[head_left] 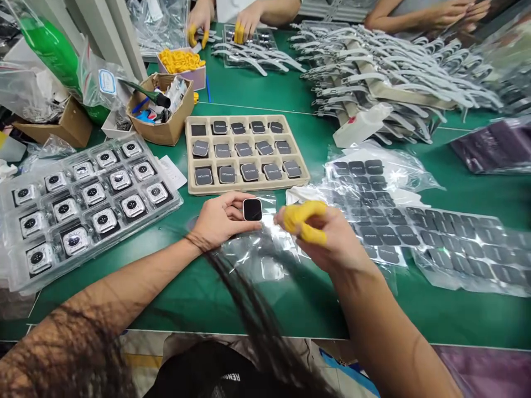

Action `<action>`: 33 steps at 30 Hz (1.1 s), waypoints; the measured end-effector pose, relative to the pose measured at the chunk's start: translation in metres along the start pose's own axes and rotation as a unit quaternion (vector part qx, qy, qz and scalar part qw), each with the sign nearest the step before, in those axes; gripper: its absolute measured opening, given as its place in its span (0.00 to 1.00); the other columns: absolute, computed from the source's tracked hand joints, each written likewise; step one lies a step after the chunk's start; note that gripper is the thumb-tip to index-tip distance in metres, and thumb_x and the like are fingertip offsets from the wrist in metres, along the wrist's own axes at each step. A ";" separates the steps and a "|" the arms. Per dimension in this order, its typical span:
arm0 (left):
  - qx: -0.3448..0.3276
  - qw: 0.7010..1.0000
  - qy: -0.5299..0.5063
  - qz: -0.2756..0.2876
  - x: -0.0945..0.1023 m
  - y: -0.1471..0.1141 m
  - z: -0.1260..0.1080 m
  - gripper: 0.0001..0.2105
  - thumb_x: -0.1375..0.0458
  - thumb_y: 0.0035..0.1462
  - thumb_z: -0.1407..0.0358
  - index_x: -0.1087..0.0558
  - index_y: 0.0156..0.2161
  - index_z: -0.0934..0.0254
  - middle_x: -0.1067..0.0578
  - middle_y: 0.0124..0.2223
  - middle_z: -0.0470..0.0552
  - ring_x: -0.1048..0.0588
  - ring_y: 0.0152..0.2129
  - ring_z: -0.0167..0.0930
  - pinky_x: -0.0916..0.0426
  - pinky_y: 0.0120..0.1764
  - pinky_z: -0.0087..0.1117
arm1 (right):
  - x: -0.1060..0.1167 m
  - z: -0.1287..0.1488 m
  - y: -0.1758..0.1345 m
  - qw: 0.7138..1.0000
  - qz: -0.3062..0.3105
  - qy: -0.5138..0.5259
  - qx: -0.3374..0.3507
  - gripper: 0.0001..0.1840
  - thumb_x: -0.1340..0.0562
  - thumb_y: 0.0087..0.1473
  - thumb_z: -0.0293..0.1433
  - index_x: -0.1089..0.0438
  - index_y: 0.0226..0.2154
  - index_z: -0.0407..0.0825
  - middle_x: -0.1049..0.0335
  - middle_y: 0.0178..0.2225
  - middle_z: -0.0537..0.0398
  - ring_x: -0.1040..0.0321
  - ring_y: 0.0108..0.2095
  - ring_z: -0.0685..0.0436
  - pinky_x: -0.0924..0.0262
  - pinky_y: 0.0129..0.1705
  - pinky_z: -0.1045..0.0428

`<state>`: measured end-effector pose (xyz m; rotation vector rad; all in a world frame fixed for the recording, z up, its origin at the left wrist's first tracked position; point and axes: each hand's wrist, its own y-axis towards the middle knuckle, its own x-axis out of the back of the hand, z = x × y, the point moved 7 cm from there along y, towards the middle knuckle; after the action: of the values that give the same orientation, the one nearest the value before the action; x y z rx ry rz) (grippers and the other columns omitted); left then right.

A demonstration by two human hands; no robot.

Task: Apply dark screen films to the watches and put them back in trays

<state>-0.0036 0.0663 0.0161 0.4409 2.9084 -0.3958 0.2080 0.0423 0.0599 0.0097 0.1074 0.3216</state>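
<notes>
From here the watch face gleams like glossy glass, while the beige tray looks matt. The watch-back tray is clear, shiny plastic, the green tabletop smooth, the tool box dull brown cardboard.

The left forearm slants in from the lower left; the left hand pinches between thumb and fingers; the right forearm rises from the lower right; the right hand faces it, yellow finger cots on bent digits, fingertips probably too blurred to judge.
</notes>
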 end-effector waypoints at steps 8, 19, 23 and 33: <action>-0.030 0.987 0.155 0.003 -0.004 -0.008 -0.007 0.28 0.14 0.48 0.68 0.05 0.58 0.60 0.04 0.48 0.51 0.04 0.43 0.41 0.08 0.54 0.39 | 0.007 -0.040 0.016 0.975 -0.137 0.016 -0.172 0.37 0.01 0.33 0.54 0.15 0.33 0.54 0.13 0.36 0.54 0.18 0.41 0.39 0.15 0.50 0.41; -0.033 0.983 0.182 0.010 -0.005 -0.007 -0.007 0.27 0.17 0.51 0.68 0.06 0.58 0.61 0.04 0.48 0.52 0.03 0.43 0.42 0.08 0.53 0.38 | -0.002 -0.046 0.015 0.970 -0.155 0.028 -0.183 0.34 0.01 0.33 0.51 0.14 0.32 0.54 0.14 0.34 0.55 0.19 0.39 0.40 0.17 0.48 0.42; -0.033 0.983 0.183 0.009 -0.005 -0.007 -0.007 0.26 0.16 0.50 0.67 0.06 0.57 0.60 0.04 0.47 0.51 0.03 0.43 0.42 0.09 0.53 0.39 | -0.003 -0.047 0.014 0.970 -0.162 0.026 -0.178 0.34 0.01 0.33 0.50 0.14 0.33 0.54 0.14 0.34 0.55 0.18 0.39 0.39 0.17 0.47 0.41; -0.034 0.984 0.173 0.007 -0.004 -0.007 -0.006 0.25 0.17 0.51 0.69 0.07 0.55 0.60 0.04 0.47 0.50 0.03 0.43 0.42 0.08 0.53 0.38 | -0.002 -0.048 0.013 0.967 -0.175 0.022 -0.181 0.36 0.01 0.32 0.52 0.13 0.34 0.55 0.13 0.36 0.54 0.15 0.43 0.35 0.14 0.51 0.38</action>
<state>-0.0028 0.0601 0.0243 0.5702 3.2392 -0.2357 0.1966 0.0539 0.0123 -0.3758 0.0906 -0.0163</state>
